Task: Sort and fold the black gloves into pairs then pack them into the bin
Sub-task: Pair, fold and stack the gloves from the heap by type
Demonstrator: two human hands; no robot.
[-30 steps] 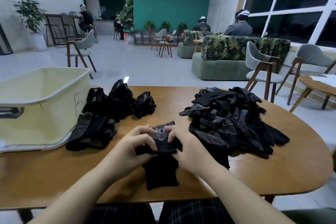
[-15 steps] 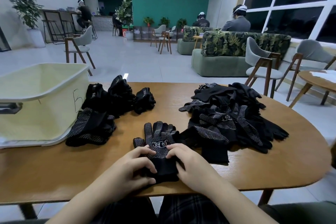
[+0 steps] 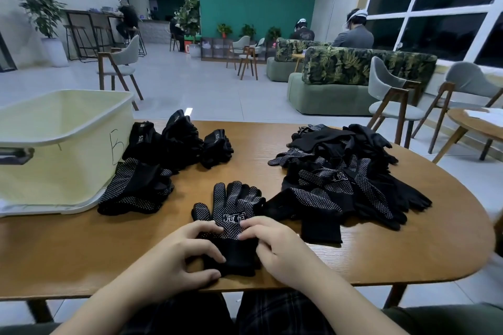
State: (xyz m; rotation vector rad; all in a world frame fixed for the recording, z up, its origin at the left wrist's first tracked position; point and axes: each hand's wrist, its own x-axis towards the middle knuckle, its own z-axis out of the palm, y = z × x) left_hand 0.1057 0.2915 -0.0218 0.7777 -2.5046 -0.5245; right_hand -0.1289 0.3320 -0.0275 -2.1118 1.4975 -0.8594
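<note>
A black dotted glove [image 3: 231, 208] lies flat on the wooden table [image 3: 408, 250], fingers pointing away from me and a white logo on its palm. It looks like more than one layer, but I cannot tell. My left hand [image 3: 177, 255] pinches the cuff's left side between curled fingers and thumb. On the cuff's right edge, my right hand [image 3: 275, 247] holds on with curled fingers. A loose heap of black gloves [image 3: 340, 179] lies to the right. Folded glove bundles [image 3: 174, 141] and a dotted bundle [image 3: 136, 190] sit beside the pale yellow bin [image 3: 62, 144] at left.
The bin stands at the table's left end, its inside hidden from here. Chairs [image 3: 392, 106], a small round table [image 3: 479, 122] and a sofa [image 3: 353, 76] stand beyond the table. Several people sit far off in the room.
A second ago both hands held the glove bunched up. It now lies spread flat, and my hands have slid back toward me onto its cuff.
</note>
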